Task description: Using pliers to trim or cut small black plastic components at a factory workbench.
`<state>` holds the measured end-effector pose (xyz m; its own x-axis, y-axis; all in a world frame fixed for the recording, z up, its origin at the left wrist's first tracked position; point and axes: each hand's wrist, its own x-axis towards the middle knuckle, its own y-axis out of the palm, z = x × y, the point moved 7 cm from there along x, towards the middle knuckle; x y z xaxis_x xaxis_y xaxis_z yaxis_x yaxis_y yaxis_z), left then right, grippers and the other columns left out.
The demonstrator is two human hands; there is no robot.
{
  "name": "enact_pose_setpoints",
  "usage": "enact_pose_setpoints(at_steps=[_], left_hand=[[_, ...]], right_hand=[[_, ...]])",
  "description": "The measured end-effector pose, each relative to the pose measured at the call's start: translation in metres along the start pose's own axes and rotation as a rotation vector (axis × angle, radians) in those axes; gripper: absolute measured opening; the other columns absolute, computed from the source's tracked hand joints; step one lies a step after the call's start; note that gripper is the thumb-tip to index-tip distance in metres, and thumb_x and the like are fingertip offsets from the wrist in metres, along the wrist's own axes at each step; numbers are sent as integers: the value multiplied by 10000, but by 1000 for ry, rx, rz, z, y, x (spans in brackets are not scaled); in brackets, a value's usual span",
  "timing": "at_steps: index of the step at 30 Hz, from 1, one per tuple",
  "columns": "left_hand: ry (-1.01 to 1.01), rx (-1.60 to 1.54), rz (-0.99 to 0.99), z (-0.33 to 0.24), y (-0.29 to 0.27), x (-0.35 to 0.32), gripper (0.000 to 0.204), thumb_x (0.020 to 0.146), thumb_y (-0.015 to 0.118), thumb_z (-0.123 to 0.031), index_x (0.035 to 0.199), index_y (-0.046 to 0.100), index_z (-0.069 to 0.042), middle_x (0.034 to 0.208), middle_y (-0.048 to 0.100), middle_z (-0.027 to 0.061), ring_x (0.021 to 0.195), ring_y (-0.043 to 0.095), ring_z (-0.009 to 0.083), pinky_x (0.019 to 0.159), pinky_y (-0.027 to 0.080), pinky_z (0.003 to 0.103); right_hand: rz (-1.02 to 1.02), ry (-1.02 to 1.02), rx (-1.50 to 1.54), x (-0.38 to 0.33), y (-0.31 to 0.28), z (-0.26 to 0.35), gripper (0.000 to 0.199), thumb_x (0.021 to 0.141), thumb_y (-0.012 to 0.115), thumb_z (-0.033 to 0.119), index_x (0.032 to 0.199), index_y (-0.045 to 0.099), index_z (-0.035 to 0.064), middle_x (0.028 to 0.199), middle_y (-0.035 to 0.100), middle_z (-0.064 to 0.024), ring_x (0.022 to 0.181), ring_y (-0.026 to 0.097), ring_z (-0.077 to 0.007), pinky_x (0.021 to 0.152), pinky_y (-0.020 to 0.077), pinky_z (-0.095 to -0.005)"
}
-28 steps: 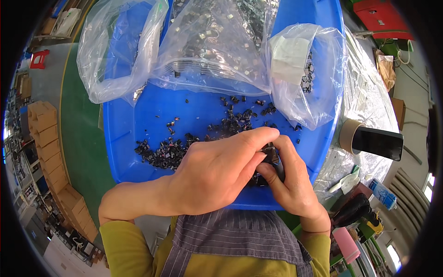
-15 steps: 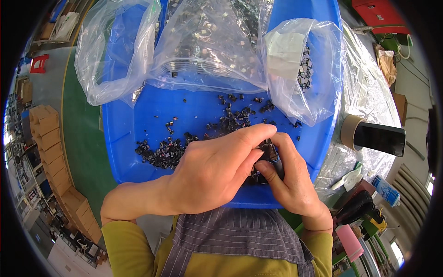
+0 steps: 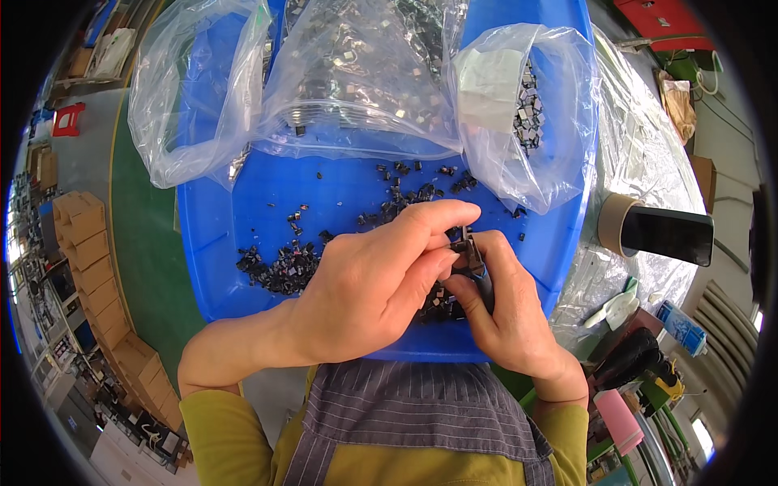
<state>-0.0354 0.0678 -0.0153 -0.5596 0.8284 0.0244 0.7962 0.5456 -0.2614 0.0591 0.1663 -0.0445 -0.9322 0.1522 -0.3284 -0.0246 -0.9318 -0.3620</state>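
My right hand (image 3: 519,312) is closed round small dark-handled pliers (image 3: 484,285), whose head points up toward my left fingers. My left hand (image 3: 369,283) pinches at that head with thumb and fingertips. Whatever it holds is too small and covered to name. Beneath both hands is a blue tray (image 3: 279,182), with a heap of small black parts (image 3: 279,267) partly hidden by my left hand. More loose black pieces (image 3: 405,198) lie beyond my fingers.
Inside the tray are a clear bag of small metal-and-black parts (image 3: 365,73), an open clear bag (image 3: 154,121) at left and another bag (image 3: 559,162) at right. Right of it are a tape roll (image 3: 616,224), a phone (image 3: 668,236) and a white-green object (image 3: 613,309). Cardboard boxes (image 3: 93,267) stand left.
My left fingers have shifted slightly at the pliers' head, uncovering more of it between my hands. The pliers stay in my right hand. The whole view has moved a little.
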Motion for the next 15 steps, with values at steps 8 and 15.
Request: enact_pose_setpoints(at_steps=[8, 15], left_hand=[[-31, -119, 112, -1, 0, 4, 334, 928, 481, 16, 1259, 514, 0, 718, 616, 50, 517, 508, 40, 483, 415, 186], [-199, -313, 250, 6, 7, 1, 259, 953, 442, -18, 1206, 492, 7, 723, 586, 56, 496, 466, 31, 466, 362, 179]], right_hand=[[-48, -44, -23, -4, -4, 4, 231, 823, 662, 34, 976, 490, 11, 831, 556, -168, 733, 569, -362, 634, 454, -409], [-30, -21, 17, -8, 1, 3, 191, 850, 641, 49, 953, 485, 11, 736, 566, -189, 638, 587, -379, 543, 440, -405]])
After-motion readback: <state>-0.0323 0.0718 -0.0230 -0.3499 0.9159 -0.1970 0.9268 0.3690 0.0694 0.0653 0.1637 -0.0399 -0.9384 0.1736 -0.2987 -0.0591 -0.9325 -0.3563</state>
